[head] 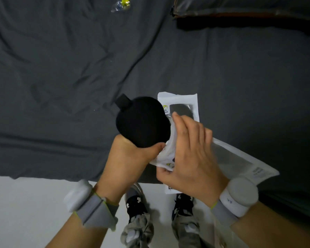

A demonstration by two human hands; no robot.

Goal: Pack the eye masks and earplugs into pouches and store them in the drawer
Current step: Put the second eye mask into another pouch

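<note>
**Black eye mask held at the mouth of a white pouch**

A black eye mask (142, 122), folded into a rounded bundle with a strap tab sticking out at its upper left, is gripped from below by the left hand (129, 158), whose fingers are curled round its lower end. The mouth of a white pouch (240, 160) is pinched by the right hand (188, 151), thumb beneath and fingers on top; the mask's lower right edge is touching that opening. The pouch extends to the right, past the right wrist, and small grey print is seen near its far end, too blurred to be read.

A second white pouch (179, 99) is laid flat on the dark grey sheet (61, 77), just behind the right hand's fingertips, which cover its lower part. A dark window is shown on its front, beside a small yellow cartoon logo and letters cut off by the mask; only fragments resembling "OY" and "OUR" can be made out.

A clear packet of yellow earplugs (122, 3) is seen at the far top edge of the sheet, well apart from the hands. A dark pillow (240, 8) is lying at the upper right. Grey bands with white sensors are worn on both wrists, and shoes (136, 201) are seen on the white floor (25, 203) below.
</note>
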